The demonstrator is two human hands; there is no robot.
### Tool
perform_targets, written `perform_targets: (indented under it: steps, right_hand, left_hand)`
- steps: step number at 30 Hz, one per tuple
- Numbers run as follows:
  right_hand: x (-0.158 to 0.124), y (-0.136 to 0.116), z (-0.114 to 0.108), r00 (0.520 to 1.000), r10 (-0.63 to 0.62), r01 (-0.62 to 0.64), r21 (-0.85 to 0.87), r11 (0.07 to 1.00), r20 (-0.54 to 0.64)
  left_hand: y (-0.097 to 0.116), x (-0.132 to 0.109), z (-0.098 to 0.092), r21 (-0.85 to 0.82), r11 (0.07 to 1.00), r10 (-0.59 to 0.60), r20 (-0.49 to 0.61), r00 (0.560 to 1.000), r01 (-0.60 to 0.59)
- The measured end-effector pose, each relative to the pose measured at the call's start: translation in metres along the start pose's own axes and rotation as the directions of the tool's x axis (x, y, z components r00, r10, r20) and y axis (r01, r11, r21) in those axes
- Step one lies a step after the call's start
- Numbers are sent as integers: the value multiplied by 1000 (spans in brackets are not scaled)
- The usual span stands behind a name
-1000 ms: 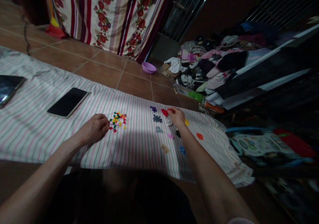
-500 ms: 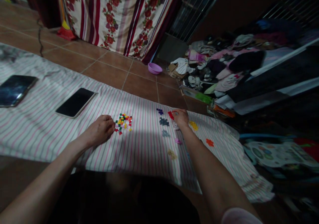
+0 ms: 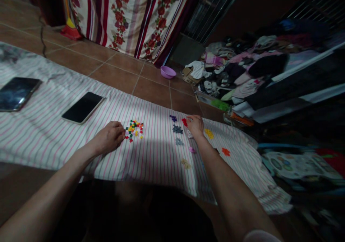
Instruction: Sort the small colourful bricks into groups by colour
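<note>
My left hand (image 3: 112,137) rests with curled fingers on the striped cloth (image 3: 156,159), at the left edge of a mixed heap of small coloured pieces (image 3: 134,129). Whether anything is inside its fingers is hidden. My right hand (image 3: 196,125) reaches to the red pieces (image 3: 184,122), fingertips pinched together beside them; I cannot make out what they hold. Around it lie small same-coloured groups: purple (image 3: 173,118), dark grey (image 3: 177,129), light grey (image 3: 179,141), pink (image 3: 192,149), beige (image 3: 185,163), yellow (image 3: 209,133) and orange (image 3: 225,152). My right forearm partly covers some pieces.
Two dark-screened devices, a phone (image 3: 83,107) and a larger one (image 3: 18,94), lie on the cloth at left. Beyond its far edge, a purple basin (image 3: 168,72) stands on the tiled floor. Heaped clothes (image 3: 242,66) fill the right back.
The view has shifted slightly. My right hand stays by the red pieces with its fingers a little more bent down. My left hand remains by the mixed heap.
</note>
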State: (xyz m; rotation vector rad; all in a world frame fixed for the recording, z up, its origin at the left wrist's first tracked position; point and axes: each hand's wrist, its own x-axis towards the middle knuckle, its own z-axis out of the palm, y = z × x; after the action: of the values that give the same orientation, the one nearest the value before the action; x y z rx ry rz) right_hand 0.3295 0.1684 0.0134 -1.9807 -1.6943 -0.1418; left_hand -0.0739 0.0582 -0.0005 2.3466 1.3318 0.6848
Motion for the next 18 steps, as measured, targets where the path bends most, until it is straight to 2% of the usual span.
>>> perform_targets:
  steps: [5,10,13,18]
  right_hand:
    - [-23,-35,-3,994,-103,108,161,981,-36]
    - [-63,-86,-5,965,-257,222,354,908,55]
    - [-88,-118,-7,931,-338,247,442,862,139]
    - [-126,-158,-4,861,-466,285,565,774,204]
  left_hand:
    - [3,0,-5,-11,999,-31,27,999,31]
    - [3,-2,-6,-10,999,-38,27,999,39]
    - [1,-3,-5,-5,999,-34,30,999,34]
    - [2,-3,-4,-4,999,-34,6,999,34]
